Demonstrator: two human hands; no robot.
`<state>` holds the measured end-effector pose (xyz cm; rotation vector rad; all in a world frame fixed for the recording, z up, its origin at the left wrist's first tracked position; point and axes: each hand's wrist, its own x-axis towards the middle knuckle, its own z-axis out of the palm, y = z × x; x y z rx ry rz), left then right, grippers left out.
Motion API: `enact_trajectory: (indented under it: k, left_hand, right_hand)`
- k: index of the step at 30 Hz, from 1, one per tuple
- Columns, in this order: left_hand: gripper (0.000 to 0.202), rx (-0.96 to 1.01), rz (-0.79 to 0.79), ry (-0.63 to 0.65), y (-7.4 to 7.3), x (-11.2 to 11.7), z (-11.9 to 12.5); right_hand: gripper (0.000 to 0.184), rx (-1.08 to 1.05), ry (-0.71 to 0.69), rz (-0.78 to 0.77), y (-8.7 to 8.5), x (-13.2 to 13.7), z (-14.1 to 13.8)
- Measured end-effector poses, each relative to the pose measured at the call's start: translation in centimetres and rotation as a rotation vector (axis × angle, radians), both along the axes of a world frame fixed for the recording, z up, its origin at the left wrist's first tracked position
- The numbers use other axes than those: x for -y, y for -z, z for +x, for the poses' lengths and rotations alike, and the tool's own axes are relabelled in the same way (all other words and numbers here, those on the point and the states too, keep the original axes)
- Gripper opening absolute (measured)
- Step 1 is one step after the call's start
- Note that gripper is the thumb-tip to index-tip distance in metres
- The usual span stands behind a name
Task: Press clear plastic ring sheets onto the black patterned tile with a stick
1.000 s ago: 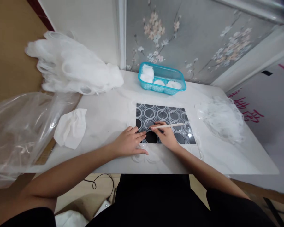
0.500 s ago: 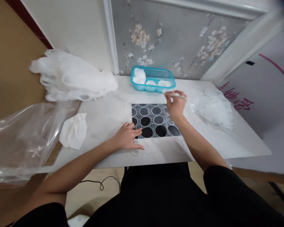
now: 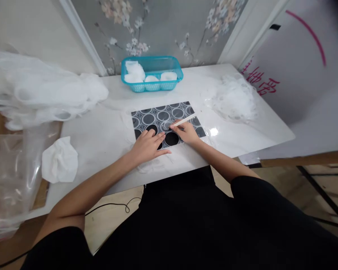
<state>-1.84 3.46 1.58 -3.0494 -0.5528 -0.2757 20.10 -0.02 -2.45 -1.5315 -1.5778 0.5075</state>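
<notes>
A dark mat (image 3: 163, 114) printed with rows of grey and black circles lies on the white table. My left hand (image 3: 148, 146) rests on its lower left part, palm down, fingers stretched and thumb apart, holding nothing. My right hand (image 3: 186, 132) is closed around a thin white stick (image 3: 187, 119), whose lower end points at a circle in the middle of the mat, close to my left fingertips. A faint clear ring shows at that circle; I cannot tell what it is.
Behind the mat stands a blue plastic basket (image 3: 152, 59) with several white round pads. Piled white netting (image 3: 45, 90) is on the left, a crumpled white tissue (image 3: 60, 159) and clear plastic bag (image 3: 8, 176) nearer. A heap of filmy white material (image 3: 233, 98) lies to the right.
My right hand has come from near the basket down to the middle of the mat, still with the stick. My left hand stays on the mat. The view has shifted and turned.
</notes>
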Motion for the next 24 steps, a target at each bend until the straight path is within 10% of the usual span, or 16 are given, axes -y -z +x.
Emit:
enact_trajectory:
  k: [24]
  left_hand:
    - [0.072,-0.045,-0.059,0.068,1.7,-0.6,0.2]
  right_hand:
    - [0.021,0.514,-0.029,0.06,0.0,1.7,-2.1]
